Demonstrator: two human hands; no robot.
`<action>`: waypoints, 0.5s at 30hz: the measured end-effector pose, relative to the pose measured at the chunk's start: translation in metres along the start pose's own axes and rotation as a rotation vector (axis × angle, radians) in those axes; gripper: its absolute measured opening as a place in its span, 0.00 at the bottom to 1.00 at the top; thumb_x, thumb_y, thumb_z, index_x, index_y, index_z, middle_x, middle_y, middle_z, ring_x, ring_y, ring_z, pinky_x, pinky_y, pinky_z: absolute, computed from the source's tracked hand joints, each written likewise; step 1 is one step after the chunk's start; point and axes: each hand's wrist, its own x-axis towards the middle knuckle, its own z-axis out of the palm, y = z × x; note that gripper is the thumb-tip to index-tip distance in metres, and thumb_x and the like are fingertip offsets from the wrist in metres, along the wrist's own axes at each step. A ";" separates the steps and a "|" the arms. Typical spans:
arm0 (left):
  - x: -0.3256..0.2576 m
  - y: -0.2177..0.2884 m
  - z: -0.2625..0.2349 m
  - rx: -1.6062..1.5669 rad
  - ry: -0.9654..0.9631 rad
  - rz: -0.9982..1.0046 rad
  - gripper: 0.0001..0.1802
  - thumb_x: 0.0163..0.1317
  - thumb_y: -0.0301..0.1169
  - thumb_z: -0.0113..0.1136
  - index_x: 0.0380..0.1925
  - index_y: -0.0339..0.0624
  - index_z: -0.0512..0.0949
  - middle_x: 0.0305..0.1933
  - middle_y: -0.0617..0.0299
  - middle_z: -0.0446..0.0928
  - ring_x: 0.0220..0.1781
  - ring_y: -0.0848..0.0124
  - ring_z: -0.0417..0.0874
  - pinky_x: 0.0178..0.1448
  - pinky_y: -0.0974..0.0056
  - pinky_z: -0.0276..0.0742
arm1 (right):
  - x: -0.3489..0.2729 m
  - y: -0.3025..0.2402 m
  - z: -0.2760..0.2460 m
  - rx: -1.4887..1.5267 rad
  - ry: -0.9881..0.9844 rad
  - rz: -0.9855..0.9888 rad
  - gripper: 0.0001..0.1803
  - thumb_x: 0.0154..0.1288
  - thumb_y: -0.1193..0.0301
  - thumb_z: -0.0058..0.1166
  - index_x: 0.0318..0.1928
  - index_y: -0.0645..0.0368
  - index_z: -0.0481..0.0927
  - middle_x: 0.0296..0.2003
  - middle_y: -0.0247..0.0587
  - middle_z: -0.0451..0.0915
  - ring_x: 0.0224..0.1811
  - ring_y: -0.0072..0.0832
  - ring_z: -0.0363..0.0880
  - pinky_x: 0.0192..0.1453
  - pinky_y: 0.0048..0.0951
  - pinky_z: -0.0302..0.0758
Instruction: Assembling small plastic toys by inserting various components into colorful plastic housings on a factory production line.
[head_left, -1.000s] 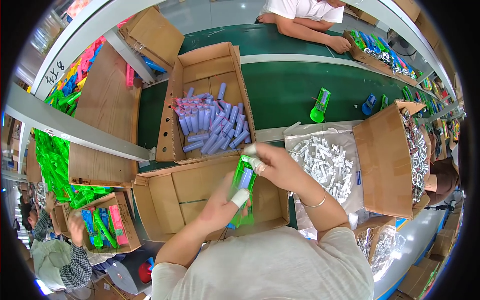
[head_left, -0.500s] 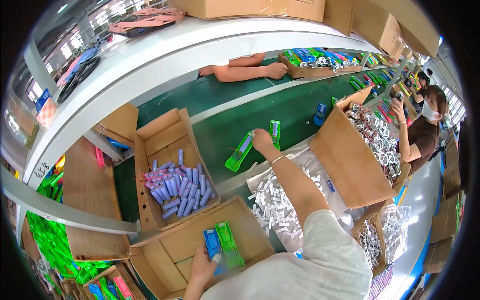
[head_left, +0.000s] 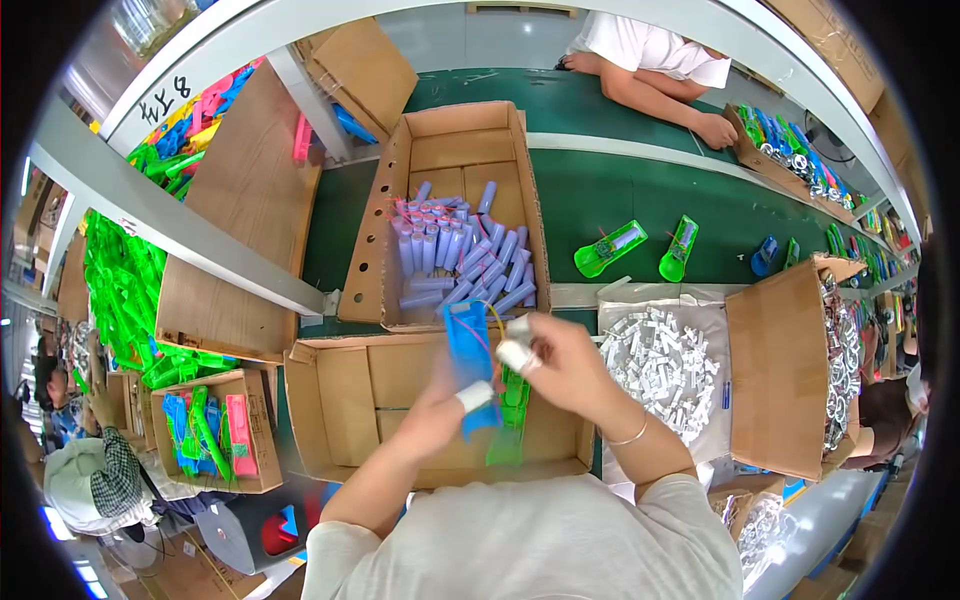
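Observation:
My left hand [head_left: 435,415] grips a blue plastic casing [head_left: 468,345], held tilted above an open cardboard box [head_left: 340,420]. Thin wires, one of them yellow, rise from the casing toward my right hand [head_left: 570,365]. The right fingers are bent together beside the casing's upper part; what they pinch is too small to make out. White covers wrap fingertips on both hands. Below them a green casing [head_left: 510,415] lies in the box, partly hidden. Straight ahead, a second cardboard box [head_left: 460,150] holds many purple cylindrical batteries [head_left: 440,250] with red wires.
Two green casings with batteries [head_left: 612,248] [head_left: 680,248] lie on the green belt [head_left: 570,180]. White small parts [head_left: 660,370] are heaped at right, beside a box [head_left: 780,370] of metallic parts. Green casings [head_left: 125,290] fill the left. A person's arm [head_left: 660,100] rests across the belt.
The view has swung left. My right hand has left the green casing on the belt and come back to my left hand, which has raised the blue casing out of the box.

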 end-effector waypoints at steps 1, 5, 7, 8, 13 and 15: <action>0.002 -0.002 0.003 0.098 -0.044 0.113 0.30 0.62 0.25 0.51 0.62 0.46 0.52 0.52 0.58 0.67 0.52 0.67 0.73 0.52 0.61 0.74 | 0.000 -0.010 0.005 -0.100 0.038 -0.049 0.11 0.58 0.68 0.59 0.35 0.63 0.77 0.24 0.38 0.76 0.26 0.24 0.77 0.31 0.28 0.73; 0.006 -0.010 0.011 0.442 -0.040 0.310 0.36 0.53 0.16 0.45 0.63 0.42 0.49 0.54 0.58 0.62 0.57 0.68 0.66 0.58 0.63 0.67 | 0.000 -0.007 0.020 -0.323 0.176 -0.156 0.08 0.54 0.71 0.59 0.32 0.62 0.77 0.22 0.45 0.74 0.23 0.38 0.75 0.28 0.35 0.71; 0.009 -0.017 0.004 0.618 -0.011 0.359 0.38 0.53 0.14 0.43 0.65 0.45 0.46 0.53 0.59 0.64 0.54 0.70 0.70 0.54 0.65 0.71 | -0.002 -0.012 0.022 -0.331 0.197 -0.234 0.08 0.54 0.72 0.59 0.32 0.62 0.76 0.22 0.46 0.74 0.24 0.41 0.75 0.28 0.37 0.71; 0.009 -0.018 0.003 0.550 0.043 0.373 0.38 0.51 0.15 0.43 0.64 0.43 0.48 0.52 0.57 0.63 0.54 0.68 0.68 0.57 0.63 0.68 | -0.004 -0.015 0.024 -0.336 0.215 -0.312 0.07 0.53 0.73 0.58 0.31 0.62 0.76 0.23 0.46 0.75 0.25 0.43 0.74 0.29 0.39 0.71; 0.002 0.016 0.010 -0.263 0.251 0.137 0.37 0.53 0.21 0.47 0.64 0.46 0.48 0.48 0.55 0.67 0.49 0.64 0.72 0.52 0.59 0.72 | -0.008 -0.013 0.046 -0.375 0.134 -0.436 0.10 0.48 0.73 0.59 0.31 0.60 0.73 0.24 0.44 0.73 0.28 0.42 0.73 0.33 0.38 0.71; -0.001 0.019 0.006 -0.258 0.265 0.091 0.35 0.56 0.22 0.47 0.64 0.46 0.47 0.49 0.55 0.67 0.50 0.64 0.72 0.52 0.59 0.72 | -0.007 -0.012 0.054 -0.470 0.134 -0.540 0.13 0.42 0.72 0.60 0.29 0.58 0.71 0.24 0.41 0.70 0.28 0.39 0.72 0.34 0.38 0.70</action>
